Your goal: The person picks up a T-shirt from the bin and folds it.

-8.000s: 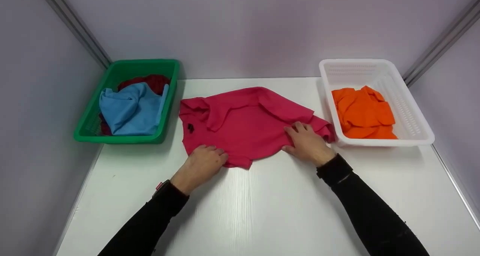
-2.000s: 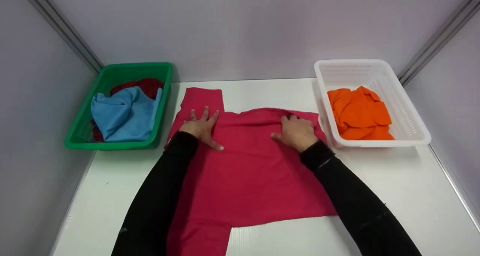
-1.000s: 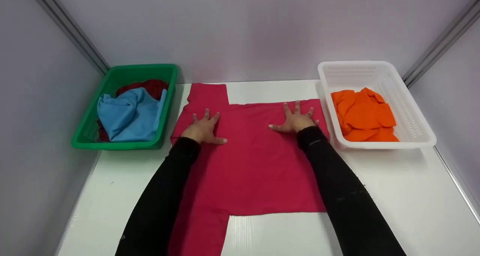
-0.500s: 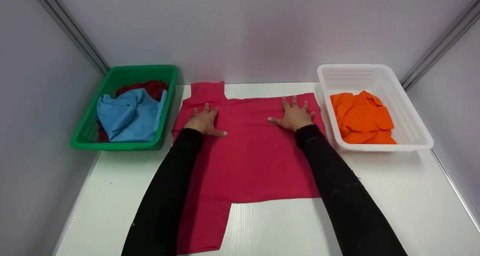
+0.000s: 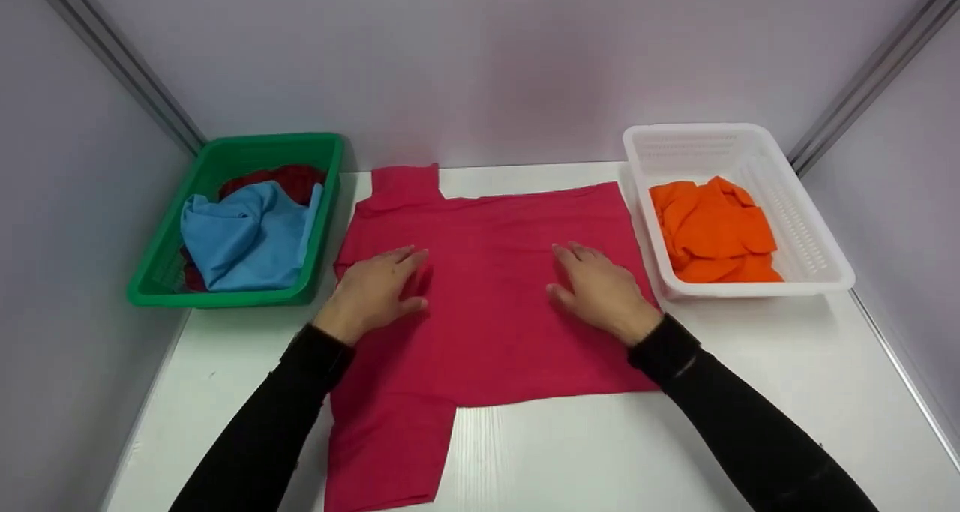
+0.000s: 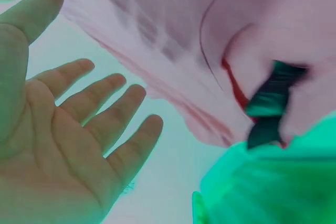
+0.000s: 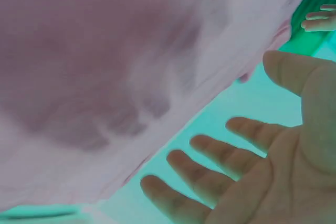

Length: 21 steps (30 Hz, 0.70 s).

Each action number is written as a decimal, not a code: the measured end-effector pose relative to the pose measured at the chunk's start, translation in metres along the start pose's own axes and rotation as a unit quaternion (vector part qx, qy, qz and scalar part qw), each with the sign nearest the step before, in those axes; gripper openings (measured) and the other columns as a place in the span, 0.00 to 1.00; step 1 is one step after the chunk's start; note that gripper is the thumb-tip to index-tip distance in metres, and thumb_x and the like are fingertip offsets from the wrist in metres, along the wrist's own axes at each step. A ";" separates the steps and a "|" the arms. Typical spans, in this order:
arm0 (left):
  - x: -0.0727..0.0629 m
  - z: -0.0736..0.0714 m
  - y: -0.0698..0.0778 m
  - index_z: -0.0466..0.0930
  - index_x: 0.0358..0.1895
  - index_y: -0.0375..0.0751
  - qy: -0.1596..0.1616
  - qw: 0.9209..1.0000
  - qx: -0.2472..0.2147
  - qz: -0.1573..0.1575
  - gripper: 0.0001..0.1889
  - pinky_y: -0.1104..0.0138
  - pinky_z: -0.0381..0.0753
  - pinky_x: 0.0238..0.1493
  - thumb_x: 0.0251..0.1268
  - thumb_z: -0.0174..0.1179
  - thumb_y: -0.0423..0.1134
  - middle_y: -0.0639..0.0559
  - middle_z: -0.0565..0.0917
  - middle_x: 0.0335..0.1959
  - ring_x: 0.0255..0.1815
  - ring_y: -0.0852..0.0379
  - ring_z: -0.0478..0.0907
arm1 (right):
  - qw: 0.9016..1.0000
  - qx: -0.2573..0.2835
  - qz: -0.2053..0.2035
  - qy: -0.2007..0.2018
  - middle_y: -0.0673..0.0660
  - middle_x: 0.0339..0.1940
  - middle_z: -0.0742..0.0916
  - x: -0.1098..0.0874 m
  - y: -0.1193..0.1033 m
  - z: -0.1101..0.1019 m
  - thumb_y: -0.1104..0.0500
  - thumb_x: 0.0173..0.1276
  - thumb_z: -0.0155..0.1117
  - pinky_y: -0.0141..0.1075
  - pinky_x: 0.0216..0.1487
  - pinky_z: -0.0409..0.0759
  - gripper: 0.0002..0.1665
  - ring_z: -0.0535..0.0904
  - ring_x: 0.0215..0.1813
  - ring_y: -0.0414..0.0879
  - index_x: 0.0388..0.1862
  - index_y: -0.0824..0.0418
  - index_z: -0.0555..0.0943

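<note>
A red T-shirt [image 5: 517,309] lies spread on the white table, its neck end to the left, one sleeve toward the back wall and the other toward the front. Above its left part is my left hand [image 5: 375,291], fingers extended. My right hand [image 5: 604,291] is over the right half, fingers also extended. Neither holds anything, and shadows fall on the cloth beneath them. In the left wrist view, a dark label [image 6: 273,98] shows inside the shirt's neckline. The left forearm and hand hide part of the shirt's left edge in the head view.
At the back left, a green basket [image 5: 142,272] contains blue cloth [image 5: 251,238] and dark red cloth [image 5: 289,178]. A white basket [image 5: 817,231] with orange cloth [image 5: 712,231] in it stands at the right, close to the shirt's hem. Walls border the table behind and at both sides.
Earlier the shirt was bunched up; it became spread out and flattened, then shifted toward the back wall. In the last half second both hands lifted off it and drew back toward me.
</note>
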State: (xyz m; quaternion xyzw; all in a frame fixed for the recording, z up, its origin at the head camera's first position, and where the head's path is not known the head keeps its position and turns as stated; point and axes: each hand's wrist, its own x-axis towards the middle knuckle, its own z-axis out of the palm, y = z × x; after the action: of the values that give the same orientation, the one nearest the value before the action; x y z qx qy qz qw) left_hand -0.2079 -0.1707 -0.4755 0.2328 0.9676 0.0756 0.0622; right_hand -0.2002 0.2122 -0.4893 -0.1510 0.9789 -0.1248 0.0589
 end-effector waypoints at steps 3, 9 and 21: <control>-0.031 0.003 0.004 0.77 0.86 0.36 0.007 1.000 -0.001 0.020 0.44 0.37 0.89 0.78 0.76 0.82 0.53 0.32 0.84 0.82 0.79 0.32 0.86 | 1.000 0.002 -0.018 -0.014 0.70 0.85 0.83 -0.030 0.005 -0.001 0.46 0.85 0.75 0.67 0.81 0.86 0.43 0.81 0.86 0.68 0.90 0.61 0.75; -0.075 0.021 0.008 0.71 0.91 0.37 -0.095 0.988 -0.119 0.021 0.50 0.33 0.80 0.86 0.74 0.82 0.56 0.33 0.73 0.91 0.93 0.27 0.70 | 0.994 0.019 -0.046 -0.100 0.68 0.93 0.76 -0.076 0.019 0.005 0.40 0.80 0.81 0.70 0.83 0.83 0.50 0.73 0.92 0.73 0.92 0.59 0.74; -0.043 0.038 -0.002 0.65 0.94 0.39 -0.096 0.988 -0.122 0.021 0.53 0.31 0.74 0.90 0.76 0.81 0.56 0.34 0.62 0.98 0.99 0.25 0.55 | 0.993 0.020 -0.056 -0.107 0.70 0.97 0.69 -0.068 0.044 0.008 0.39 0.78 0.83 0.72 0.84 0.80 0.58 0.64 0.95 0.79 0.96 0.58 0.69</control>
State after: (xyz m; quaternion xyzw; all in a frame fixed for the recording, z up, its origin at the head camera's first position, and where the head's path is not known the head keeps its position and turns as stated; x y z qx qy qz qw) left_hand -0.1644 -0.1876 -0.5093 0.2501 0.9356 0.1713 0.1812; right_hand -0.1467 0.2719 -0.5030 -0.2172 0.9543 -0.1306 0.1587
